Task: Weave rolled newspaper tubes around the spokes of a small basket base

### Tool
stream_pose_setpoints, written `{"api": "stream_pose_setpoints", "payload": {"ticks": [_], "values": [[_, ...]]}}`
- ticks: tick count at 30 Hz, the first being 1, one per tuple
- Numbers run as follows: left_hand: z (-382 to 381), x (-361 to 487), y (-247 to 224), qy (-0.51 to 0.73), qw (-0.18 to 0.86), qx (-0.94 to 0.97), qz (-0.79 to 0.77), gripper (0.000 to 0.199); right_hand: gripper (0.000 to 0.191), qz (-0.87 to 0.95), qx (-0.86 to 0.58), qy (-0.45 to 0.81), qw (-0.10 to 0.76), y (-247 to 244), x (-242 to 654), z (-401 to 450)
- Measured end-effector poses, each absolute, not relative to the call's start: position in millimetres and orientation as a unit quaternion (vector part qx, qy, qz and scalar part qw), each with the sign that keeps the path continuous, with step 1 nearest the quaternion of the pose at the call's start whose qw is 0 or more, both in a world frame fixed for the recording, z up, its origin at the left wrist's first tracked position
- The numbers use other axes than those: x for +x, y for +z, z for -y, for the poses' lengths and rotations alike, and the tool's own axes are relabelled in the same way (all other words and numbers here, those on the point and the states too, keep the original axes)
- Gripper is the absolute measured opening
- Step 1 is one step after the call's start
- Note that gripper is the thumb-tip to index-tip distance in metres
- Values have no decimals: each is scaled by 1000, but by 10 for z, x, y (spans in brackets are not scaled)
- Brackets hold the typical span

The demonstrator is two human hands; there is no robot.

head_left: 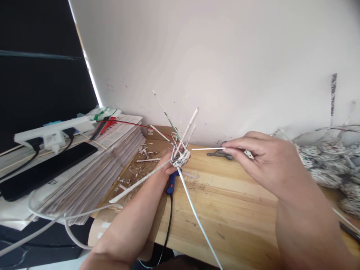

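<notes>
My left hand (166,163) is closed round a small woven paper piece (181,156), held above the table. Several rolled-paper tubes stick up from the piece. One long tube (137,184) slants down to the left, and another (194,206) runs toward the bottom edge. To the right, my right hand (264,159) pinches a thin white stick (206,149) between thumb and forefinger. The stick lies level, its free end pointing at the woven piece with a small gap seen between them.
Below my left hand lies a blue corded tool (170,183). Paper scraps (146,152) litter the cardboard at left. A paper stack (118,157) bears a phone (50,170) and a power strip (56,129). Woven paper pieces (323,161) pile up at right. A pale wall (213,63) stands behind.
</notes>
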State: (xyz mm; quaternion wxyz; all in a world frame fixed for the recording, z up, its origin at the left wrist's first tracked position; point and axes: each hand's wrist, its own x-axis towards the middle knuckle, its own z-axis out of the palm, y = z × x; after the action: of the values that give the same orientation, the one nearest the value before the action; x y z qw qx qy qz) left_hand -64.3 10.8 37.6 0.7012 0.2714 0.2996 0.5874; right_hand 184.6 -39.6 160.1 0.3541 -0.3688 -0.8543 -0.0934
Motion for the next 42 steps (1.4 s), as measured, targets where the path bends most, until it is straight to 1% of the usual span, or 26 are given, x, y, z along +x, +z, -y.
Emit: {"api": "stream_pose_setpoints", "payload": {"ticks": [4, 8, 19, 25, 28, 35, 42], "values": [[-112, -624, 346, 586, 698, 278, -304, 11, 18, 851, -363, -110, 364, 1525, 1720, 414], [-93, -610, 358, 578, 704, 278, -304, 16, 19, 852, -361, -127, 357, 1461, 1639, 400], [-88, -591, 380, 578, 704, 277, -306, 19, 25, 854, -355, -161, 345, 1435, 1562, 443], [-74, -566, 415, 583, 692, 266, -333, 13, 22, 874, -356, -153, 295, 1440, 1570, 455], [-62, -561, 426, 586, 690, 262, -335, 12, 20, 879, -356, -143, 283, 1458, 1600, 458], [-76, -577, 380, 575, 702, 272, -321, 14, 26, 862, -368, -135, 321, 1492, 1613, 484], [-74, -576, 356, 575, 703, 265, -324, 12, 25, 863, -360, -139, 327, 1467, 1566, 487]]}}
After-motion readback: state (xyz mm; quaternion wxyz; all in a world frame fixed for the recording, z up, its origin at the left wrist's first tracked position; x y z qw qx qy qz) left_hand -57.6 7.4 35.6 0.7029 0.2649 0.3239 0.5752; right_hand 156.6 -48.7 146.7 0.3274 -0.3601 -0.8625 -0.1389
